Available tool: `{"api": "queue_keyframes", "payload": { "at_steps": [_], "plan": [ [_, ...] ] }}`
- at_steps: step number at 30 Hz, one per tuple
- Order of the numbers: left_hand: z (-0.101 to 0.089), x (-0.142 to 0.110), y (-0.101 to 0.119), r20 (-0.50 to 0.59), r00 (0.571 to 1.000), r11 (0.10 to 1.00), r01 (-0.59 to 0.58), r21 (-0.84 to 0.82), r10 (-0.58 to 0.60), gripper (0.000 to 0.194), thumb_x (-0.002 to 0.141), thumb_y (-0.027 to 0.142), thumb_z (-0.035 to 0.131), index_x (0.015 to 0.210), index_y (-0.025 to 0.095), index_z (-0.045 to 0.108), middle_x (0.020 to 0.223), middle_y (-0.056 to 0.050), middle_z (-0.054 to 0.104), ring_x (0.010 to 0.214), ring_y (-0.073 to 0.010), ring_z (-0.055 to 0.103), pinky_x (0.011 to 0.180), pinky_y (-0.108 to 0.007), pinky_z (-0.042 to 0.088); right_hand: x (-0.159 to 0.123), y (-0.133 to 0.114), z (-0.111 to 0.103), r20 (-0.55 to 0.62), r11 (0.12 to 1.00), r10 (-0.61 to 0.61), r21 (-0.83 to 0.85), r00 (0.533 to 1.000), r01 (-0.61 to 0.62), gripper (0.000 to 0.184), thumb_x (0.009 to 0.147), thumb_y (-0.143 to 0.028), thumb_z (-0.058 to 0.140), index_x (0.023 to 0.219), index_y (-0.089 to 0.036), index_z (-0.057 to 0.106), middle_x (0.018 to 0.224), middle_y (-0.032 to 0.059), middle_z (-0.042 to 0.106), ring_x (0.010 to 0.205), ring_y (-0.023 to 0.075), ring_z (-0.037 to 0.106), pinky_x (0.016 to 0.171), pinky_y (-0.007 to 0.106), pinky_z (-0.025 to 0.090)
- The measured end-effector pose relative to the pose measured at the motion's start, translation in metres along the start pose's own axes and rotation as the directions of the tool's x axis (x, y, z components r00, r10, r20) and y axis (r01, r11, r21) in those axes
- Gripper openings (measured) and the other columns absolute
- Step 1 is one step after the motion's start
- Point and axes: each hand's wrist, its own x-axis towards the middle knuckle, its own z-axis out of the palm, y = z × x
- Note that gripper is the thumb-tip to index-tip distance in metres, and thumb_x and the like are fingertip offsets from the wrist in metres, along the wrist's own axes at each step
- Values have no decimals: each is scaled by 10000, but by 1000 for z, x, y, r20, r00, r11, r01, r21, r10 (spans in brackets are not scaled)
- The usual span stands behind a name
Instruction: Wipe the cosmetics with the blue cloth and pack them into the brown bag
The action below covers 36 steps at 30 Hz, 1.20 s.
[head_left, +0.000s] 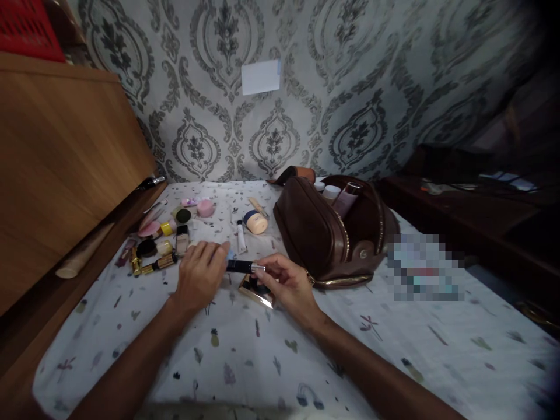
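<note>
A slim black cosmetic tube with a silver end point(240, 266) lies level between my two hands. My right hand point(291, 284) pinches the silver end between thumb and fingers. At the tube's other end, my left hand point(200, 274) is closed around it with bent fingers, its fingertips partly hidden. Just beneath the tube, a gold-edged black case point(260, 296) rests on the patterned cloth, partly covered by my right hand. Beyond my hands are a cream jar with a dark blue band point(255, 221) and a white tube with a black cap point(241, 236).
A brown leather bag point(315, 227), unzipped with bottles inside, stands right of centre. Several small cosmetics, including a pink jar point(205, 207) and a gold-and-black tube point(159, 263), lie at left. A wooden cabinet point(65, 163) borders the left side; a patterned wall point(271, 134) rises behind.
</note>
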Motion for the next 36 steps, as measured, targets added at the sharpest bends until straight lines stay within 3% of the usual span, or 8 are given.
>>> {"api": "queue_keyframes", "payload": {
  "at_steps": [6,11,15,18,22,26,31,36],
  "plan": [
    [4,0,23,97,988,973,-99,-207,121,298,1022,316,394,1174,162,600,895,-83,706,826,-232,615,735,-372,425,-3,2,-1,87,973,-184,-123,979,193,164,841,-376,715,899,-223,725,889,37,752,787,176,695,764,316,580],
    [1,2,3,268,963,928,117,-353,-19,300,1023,338,389,1062,176,639,897,-82,715,843,-238,632,752,-365,429,0,-5,-6,19,991,-130,-31,991,131,175,825,-368,741,926,-225,754,996,58,769,905,202,716,844,344,581],
    [-9,9,-8,491,868,709,388,-588,-68,299,1000,399,419,936,203,635,794,-19,650,752,-184,598,685,-289,421,4,-8,-8,-28,997,-36,65,999,38,239,796,-404,773,955,-227,747,965,62,763,856,193,711,797,333,588],
    [-12,10,0,567,810,490,559,-669,-149,326,984,468,431,857,203,573,687,34,525,650,-142,514,616,-247,391,6,-5,-6,-33,983,-1,185,999,7,419,735,-409,829,1103,-260,696,992,44,743,889,186,706,837,340,586],
    [-7,6,19,577,766,284,642,-712,-284,287,953,479,500,840,216,484,700,52,466,650,-125,473,612,-226,391,5,-3,0,174,970,24,234,984,-65,467,764,-471,792,1154,-246,672,1059,59,726,973,209,692,865,361,577],
    [-3,2,28,572,779,301,627,-718,-258,302,926,462,556,796,220,431,679,62,442,632,-116,448,588,-221,368,4,-5,2,246,971,11,228,969,-69,335,827,-473,732,1038,-218,680,1070,55,724,992,197,683,937,353,534],
    [-4,3,21,512,817,388,577,-719,-267,307,951,430,505,747,202,479,665,42,481,642,-126,476,622,-240,382,3,-4,0,247,922,145,318,958,-222,344,809,-456,758,1004,-223,597,945,26,729,827,159,699,785,298,557],
    [-7,5,11,479,764,284,619,-732,-432,318,965,454,479,1140,207,577,769,26,561,624,-125,494,580,-232,401,0,-8,-1,345,883,269,285,899,-374,398,744,-467,809,980,-204,627,805,-5,689,675,132,667,623,237,528]
  ]
}}
